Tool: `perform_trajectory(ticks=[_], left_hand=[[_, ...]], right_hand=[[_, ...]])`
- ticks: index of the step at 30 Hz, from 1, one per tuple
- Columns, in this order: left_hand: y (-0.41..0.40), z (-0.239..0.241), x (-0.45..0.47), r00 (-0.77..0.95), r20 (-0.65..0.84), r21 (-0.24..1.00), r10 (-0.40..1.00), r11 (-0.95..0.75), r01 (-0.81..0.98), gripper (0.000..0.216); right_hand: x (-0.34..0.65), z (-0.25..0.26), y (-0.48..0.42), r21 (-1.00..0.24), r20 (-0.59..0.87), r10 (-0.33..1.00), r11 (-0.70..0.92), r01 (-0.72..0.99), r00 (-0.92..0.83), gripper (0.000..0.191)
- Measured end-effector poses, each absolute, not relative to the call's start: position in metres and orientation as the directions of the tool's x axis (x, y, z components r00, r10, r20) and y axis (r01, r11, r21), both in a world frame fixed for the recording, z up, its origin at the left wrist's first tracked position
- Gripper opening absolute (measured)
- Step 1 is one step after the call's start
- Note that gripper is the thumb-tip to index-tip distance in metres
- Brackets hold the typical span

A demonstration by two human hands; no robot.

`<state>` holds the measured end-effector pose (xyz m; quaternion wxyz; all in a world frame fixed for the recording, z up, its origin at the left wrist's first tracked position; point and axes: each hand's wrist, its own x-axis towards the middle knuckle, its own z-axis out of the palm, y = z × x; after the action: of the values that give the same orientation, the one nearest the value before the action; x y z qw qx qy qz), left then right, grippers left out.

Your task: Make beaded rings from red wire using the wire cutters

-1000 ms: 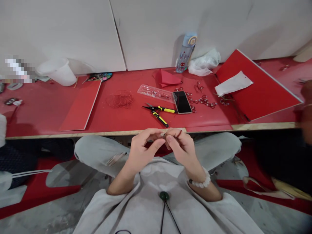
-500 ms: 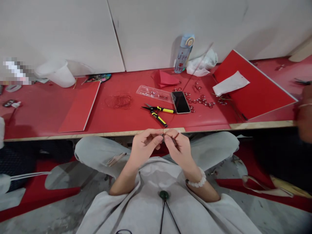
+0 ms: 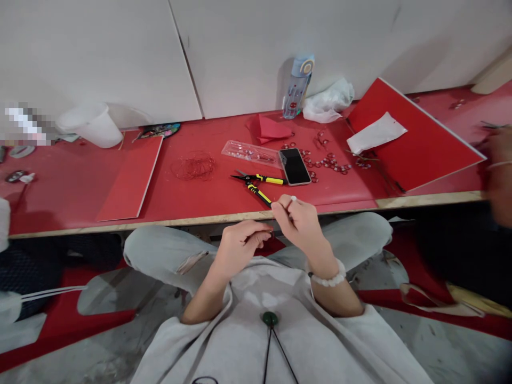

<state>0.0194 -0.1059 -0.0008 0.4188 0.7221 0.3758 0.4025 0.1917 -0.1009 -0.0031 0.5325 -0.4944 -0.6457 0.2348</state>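
Observation:
My left hand [image 3: 241,244] hovers over my lap just below the table edge, fingers pinched on a small piece I cannot make out. My right hand [image 3: 298,221] is raised a little higher at the table's front edge, fingers closed in a pinch on something thin, perhaps wire; a white bead bracelet circles its wrist. Just beyond it on the red table [image 3: 200,197] lie yellow-handled pliers [image 3: 259,186] and a black phone [image 3: 295,166]. A coil of red wire [image 3: 194,165] rests to the left of the pliers.
A clear plastic tray of beads [image 3: 253,153] and scattered small red rings [image 3: 330,162] lie mid-table. Red boards sit left [image 3: 132,178] and right [image 3: 412,136]. A bottle [image 3: 296,85], plastic bag [image 3: 328,101] and white bucket [image 3: 92,124] stand by the wall. Another person's arm [image 3: 498,176] is at the right edge.
My hands were pinched together at the table edge; now they have parted, the right hand rising toward the pliers and the left dropping slightly toward my lap.

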Motion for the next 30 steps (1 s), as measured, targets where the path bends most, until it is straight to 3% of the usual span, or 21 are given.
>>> perform_trajectory(ticks=[6, 11, 14, 18, 23, 27, 30], left_hand=[[-0.115, 0.003, 0.014, 0.35, 0.464, 0.796, 0.814, -0.556, 0.239, 0.021], [-0.119, 0.007, 0.011, 0.292, 0.401, 0.889, 0.868, -0.446, 0.106, 0.014], [-0.121, 0.01, 0.01, 0.306, 0.354, 0.931, 0.884, -0.364, -0.024, 0.01], [-0.122, 0.014, 0.009, 0.287, 0.297, 0.955, 0.911, -0.278, -0.104, 0.02], [-0.123, 0.015, 0.006, 0.276, 0.339, 0.94, 0.899, -0.316, -0.126, 0.016], [-0.121, 0.011, 0.008, 0.193, 0.457, 0.889, 0.868, -0.452, -0.072, 0.012], [-0.119, 0.01, 0.012, 0.148, 0.634, 0.762, 0.759, -0.646, 0.052, 0.018]], right_hand=[[0.182, -0.018, -0.096, -0.925, 0.324, 0.944, 0.303, 0.231, 0.062, 0.053], [0.196, -0.023, -0.103, -0.905, 0.424, 0.887, 0.422, 0.048, 0.184, 0.03], [0.209, -0.02, -0.102, -0.832, 0.552, 0.827, 0.538, 0.132, 0.106, 0.03], [0.215, -0.024, -0.101, -0.8, 0.529, 0.848, 0.509, 0.317, -0.027, 0.015], [0.214, -0.034, -0.109, -0.848, 0.482, 0.874, 0.481, 0.223, -0.051, 0.011], [0.21, -0.031, -0.114, -0.948, 0.305, 0.944, 0.314, 0.055, -0.127, 0.024], [0.199, -0.023, -0.112, -0.97, 0.122, 0.99, 0.105, -0.22, -0.068, 0.036]])
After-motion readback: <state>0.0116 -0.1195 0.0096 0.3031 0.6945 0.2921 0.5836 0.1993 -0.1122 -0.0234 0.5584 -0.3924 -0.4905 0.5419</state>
